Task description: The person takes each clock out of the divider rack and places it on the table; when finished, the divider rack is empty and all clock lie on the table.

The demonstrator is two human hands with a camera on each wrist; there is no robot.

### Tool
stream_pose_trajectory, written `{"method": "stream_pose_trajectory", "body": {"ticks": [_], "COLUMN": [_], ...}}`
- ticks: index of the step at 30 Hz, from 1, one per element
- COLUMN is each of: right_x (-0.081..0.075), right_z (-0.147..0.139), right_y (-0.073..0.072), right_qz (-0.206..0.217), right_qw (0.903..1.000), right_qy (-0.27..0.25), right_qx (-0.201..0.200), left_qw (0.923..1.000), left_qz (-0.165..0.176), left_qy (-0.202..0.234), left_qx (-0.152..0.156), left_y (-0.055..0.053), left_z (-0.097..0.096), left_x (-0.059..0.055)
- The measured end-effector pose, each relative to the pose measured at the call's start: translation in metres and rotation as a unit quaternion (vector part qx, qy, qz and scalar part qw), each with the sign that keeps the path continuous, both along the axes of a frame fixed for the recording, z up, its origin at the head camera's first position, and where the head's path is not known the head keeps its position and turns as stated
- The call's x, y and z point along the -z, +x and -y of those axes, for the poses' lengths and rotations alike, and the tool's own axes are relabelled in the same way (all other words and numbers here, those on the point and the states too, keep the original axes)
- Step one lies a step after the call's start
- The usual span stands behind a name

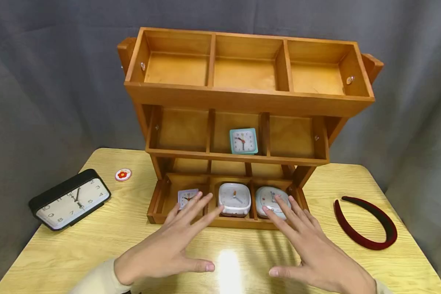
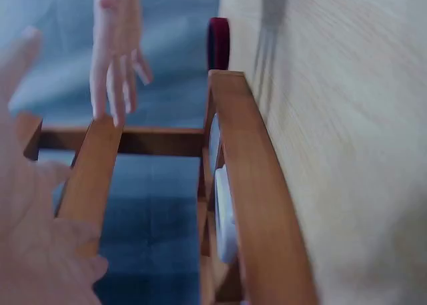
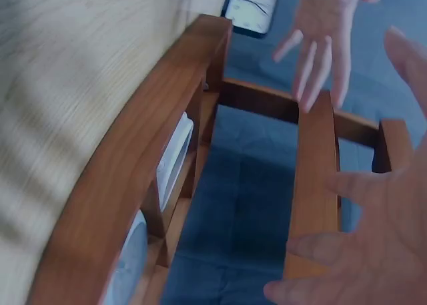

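The bottom tray point(image 1: 220, 223) holds three clocks point(image 1: 234, 198), middle tray point(image 1: 183, 130) one teal clock point(image 1: 243, 141).

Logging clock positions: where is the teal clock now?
In the head view, the teal clock sits in the middle tier of the wooden rack, centre compartment, near the right divider, above the white clock.

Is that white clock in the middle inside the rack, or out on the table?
In: the white clock sits in the bottom middle section of the wooden rack, between two dividers.
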State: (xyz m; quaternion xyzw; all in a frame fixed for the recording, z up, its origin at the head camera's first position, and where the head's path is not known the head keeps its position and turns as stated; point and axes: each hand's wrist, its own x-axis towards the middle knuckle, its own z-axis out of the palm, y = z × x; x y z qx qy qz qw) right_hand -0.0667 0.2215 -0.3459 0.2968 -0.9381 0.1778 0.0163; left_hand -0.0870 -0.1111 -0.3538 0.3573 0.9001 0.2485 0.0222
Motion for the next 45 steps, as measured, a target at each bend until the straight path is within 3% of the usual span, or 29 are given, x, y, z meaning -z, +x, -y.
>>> {"method": "stream_pose_trajectory", "body": {"ticks": [4,9,15,21,25,28,34,39,45], "right_x": [0.004,0.012,0.022,0.026,0.024,0.022,0.022,0.023,0.032], "right_z": [-0.008,-0.017,-0.022,-0.025,-0.027,-0.029,-0.029,-0.022,-0.012], "right_y": [-0.002,-0.008,-0.017,-0.021,-0.022,-0.023,-0.039,-0.069,-0.103], "right_qz": [0.030,0.030,0.026,0.030,0.030,0.031,0.032,0.035,0.076], "right_qw": [0.9972,0.9931,0.9893,0.9859,0.9849,0.9840,0.9851,0.9900,0.9879], "right_qy": [-0.067,-0.105,-0.136,-0.152,-0.157,-0.162,-0.156,-0.114,-0.097], "right_qx": [0.019,0.041,0.048,0.063,0.067,0.066,0.065,0.075,0.094], "left_qw": [0.9951,0.9767,0.9558,0.9419,0.9318,0.9268,0.9250,0.9263,0.9242], "left_qz": [0.005,0.010,0.042,0.073,0.088,0.093,0.104,0.098,0.103], "left_qy": [0.064,0.117,0.145,0.218,0.236,0.230,0.223,0.233,0.249], "left_qx": [-0.076,-0.179,-0.252,-0.245,-0.261,-0.282,-0.290,-0.280,-0.271], "left_y": [-0.005,-0.015,-0.035,-0.062,-0.068,-0.068,-0.065,-0.067,-0.069], "left_z": [0.017,0.041,0.064,0.068,0.066,0.065,0.064,0.065,0.065], "left_x": [0.011,0.032,0.060,0.097,0.110,0.113,0.113,0.112,0.113]}}
